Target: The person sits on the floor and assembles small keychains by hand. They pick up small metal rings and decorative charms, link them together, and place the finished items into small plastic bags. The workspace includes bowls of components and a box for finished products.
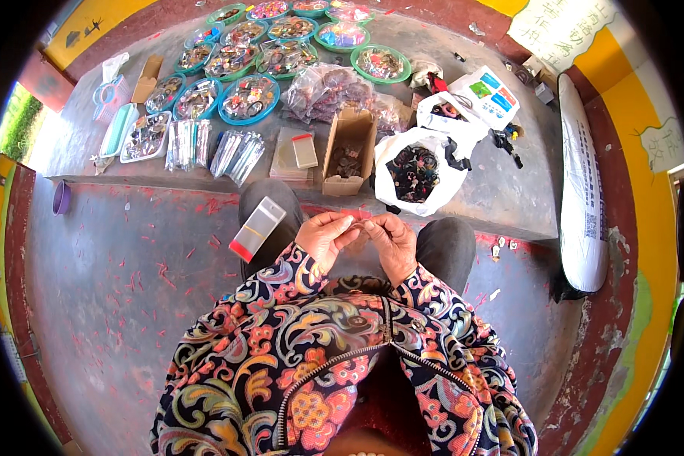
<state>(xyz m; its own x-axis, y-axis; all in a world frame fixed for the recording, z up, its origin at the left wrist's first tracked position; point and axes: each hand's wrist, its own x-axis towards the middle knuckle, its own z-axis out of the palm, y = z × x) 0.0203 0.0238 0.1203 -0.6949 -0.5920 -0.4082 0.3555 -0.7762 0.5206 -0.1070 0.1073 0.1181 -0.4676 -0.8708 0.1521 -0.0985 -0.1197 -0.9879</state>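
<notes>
Above my lap, my left hand and my right hand are close together, thumbs and fingertips pinched. Between them is a small thing with a red strip; it looks like thin clear plastic, but the fingers hide most of it. Something thin and dark shows by my right fingertips, too small to name. On my left knee lies a flat stack of clear plastic bags with a red end and a yellowish band across it.
On the raised ledge ahead stand an open cardboard box, a white bag of small dark items, pen-like bundles, and several basins of small packets. Red scraps litter the floor. A long white sack leans at right.
</notes>
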